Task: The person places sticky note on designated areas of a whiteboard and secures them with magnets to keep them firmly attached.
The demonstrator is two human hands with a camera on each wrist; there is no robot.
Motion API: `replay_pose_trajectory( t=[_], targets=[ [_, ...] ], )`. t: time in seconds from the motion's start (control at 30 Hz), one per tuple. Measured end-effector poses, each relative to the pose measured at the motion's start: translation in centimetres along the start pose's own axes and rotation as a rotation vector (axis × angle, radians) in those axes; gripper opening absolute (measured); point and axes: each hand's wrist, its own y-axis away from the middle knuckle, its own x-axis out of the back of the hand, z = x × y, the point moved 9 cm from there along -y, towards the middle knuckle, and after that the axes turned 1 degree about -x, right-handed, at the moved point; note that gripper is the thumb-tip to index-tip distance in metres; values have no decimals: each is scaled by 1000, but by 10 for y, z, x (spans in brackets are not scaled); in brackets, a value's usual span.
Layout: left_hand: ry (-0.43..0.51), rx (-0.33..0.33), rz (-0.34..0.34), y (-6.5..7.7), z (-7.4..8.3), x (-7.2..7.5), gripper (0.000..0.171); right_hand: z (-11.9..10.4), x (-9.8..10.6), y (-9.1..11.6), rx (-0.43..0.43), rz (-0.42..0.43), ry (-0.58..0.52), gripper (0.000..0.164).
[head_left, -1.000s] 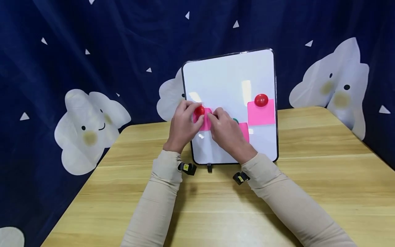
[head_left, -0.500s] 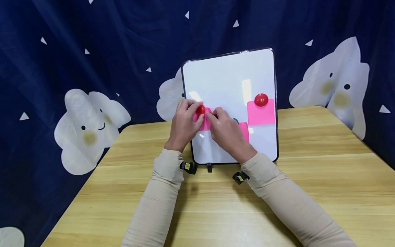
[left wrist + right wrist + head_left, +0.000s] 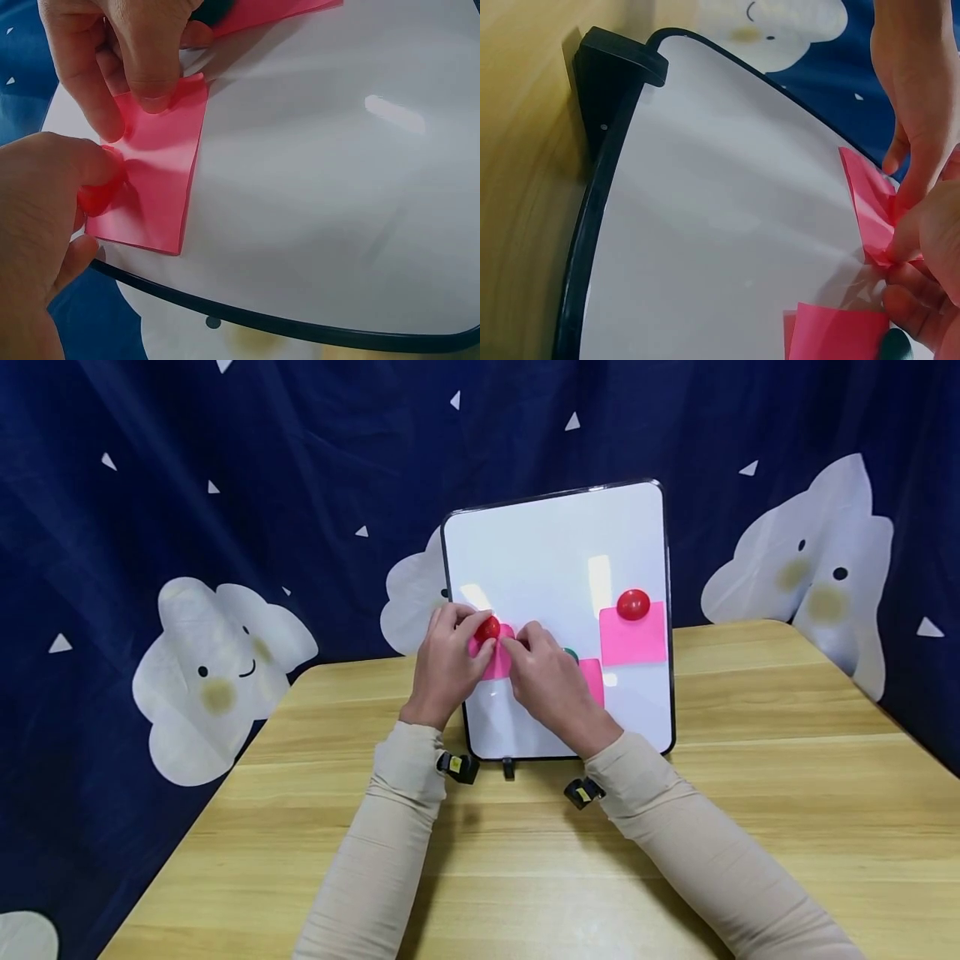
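Observation:
A small whiteboard with a black frame stands tilted on the table. At its left edge is a pink sticky note with a round red magnet near its top. My left hand pinches that magnet between thumb and fingers, over the note. From the right, my right hand pinches the note's upper right part with thumb and forefinger, close beside the magnet. In the left wrist view the pink note bends slightly off the board, and the left thumb covers part of the red magnet.
Another pink note hangs at the board's right under a red magnet. Partly behind the right hand are a third pink note and a green magnet. A black foot holds the board's lower edge. A dark blue curtain hangs behind.
My left hand and the red magnet have shifted slightly to the right, closer to the right fingertips. The right hand stays at the note with hardly any movement.

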Motion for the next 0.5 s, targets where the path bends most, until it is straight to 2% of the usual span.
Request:
replay_pose_trajectory(
  t=[0.2,0.5],
  targets=[
    [7,2,13,2,-1,-1,39,1,3,2,1,21,-21,29],
    [3,3,51,15,-5,4,34,5,13,5,-10,78,-75,25]
  ],
)
